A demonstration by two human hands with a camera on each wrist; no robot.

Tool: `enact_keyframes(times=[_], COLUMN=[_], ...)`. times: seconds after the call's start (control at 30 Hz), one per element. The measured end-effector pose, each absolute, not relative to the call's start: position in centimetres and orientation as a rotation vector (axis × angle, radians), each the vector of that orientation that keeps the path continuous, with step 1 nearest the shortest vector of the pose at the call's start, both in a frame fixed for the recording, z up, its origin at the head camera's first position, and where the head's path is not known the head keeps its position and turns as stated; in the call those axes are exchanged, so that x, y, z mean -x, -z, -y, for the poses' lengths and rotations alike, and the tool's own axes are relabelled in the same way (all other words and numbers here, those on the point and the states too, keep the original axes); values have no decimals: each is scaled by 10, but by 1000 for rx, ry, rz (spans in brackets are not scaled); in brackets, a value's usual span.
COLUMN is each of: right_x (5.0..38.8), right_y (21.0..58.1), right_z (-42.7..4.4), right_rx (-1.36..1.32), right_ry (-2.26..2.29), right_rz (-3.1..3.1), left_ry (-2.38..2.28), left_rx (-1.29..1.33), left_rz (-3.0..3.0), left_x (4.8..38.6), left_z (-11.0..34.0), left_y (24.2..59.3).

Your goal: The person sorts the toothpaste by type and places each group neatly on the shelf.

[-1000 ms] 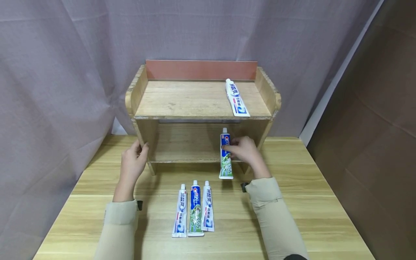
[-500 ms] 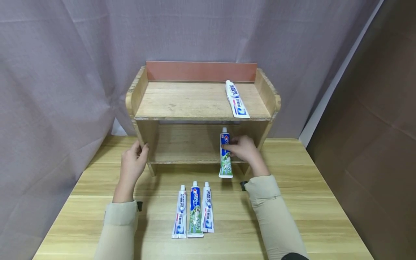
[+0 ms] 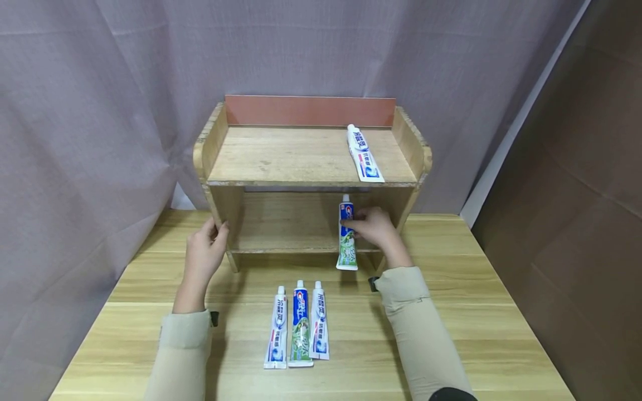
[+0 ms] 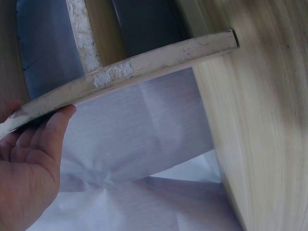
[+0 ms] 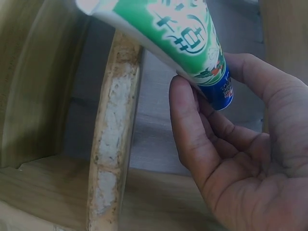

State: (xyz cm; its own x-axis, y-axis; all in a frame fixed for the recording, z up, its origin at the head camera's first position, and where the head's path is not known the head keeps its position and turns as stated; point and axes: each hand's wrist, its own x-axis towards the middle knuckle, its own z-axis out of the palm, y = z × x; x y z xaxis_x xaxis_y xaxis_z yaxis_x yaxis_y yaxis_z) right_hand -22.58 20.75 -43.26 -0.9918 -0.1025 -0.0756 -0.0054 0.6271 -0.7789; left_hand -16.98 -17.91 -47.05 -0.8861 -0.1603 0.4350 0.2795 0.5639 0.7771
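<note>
Between thumb and fingers, my right hand [image 3: 375, 227] pinches a blue and green toothpaste tube [image 3: 346, 239], cap pointing away, at the front of the shelf's lower level. In the right wrist view the tube [image 5: 192, 43] slants above the lower board's worn front edge [image 5: 111, 130]. My left hand [image 3: 204, 250] grips the left side panel of the wooden shelf [image 3: 271, 220]; the left wrist view has the thumb on one face of the panel [image 4: 159, 60] and the fingers on the other. A white toothpaste tube [image 3: 363, 153] lies on the top board, right of centre.
On the table [image 3: 150, 289], in front of the shelf, lie a white tube [image 3: 276, 334], a blue and green tube [image 3: 301, 328] and another white tube [image 3: 319, 326], side by side. Grey curtain [image 3: 125, 83] hangs behind, and a brown cloth [image 3: 567, 223] stands at right.
My right hand and the held toothpaste tube have moved slightly away from me, toward the lower level. The left hand keeps its grip on the side panel.
</note>
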Motion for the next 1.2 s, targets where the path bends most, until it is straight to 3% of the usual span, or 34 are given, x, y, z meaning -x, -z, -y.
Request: enact_keyframes(times=[1.2], right_x=[251], right_y=[445], right_z=[-207], right_rx=[10], right_ry=[1360], right_rz=[-2805], left_ry=[1262], left_rx=[76], left_rz=[2323], left_x=[170], left_z=[177], left_y=[469])
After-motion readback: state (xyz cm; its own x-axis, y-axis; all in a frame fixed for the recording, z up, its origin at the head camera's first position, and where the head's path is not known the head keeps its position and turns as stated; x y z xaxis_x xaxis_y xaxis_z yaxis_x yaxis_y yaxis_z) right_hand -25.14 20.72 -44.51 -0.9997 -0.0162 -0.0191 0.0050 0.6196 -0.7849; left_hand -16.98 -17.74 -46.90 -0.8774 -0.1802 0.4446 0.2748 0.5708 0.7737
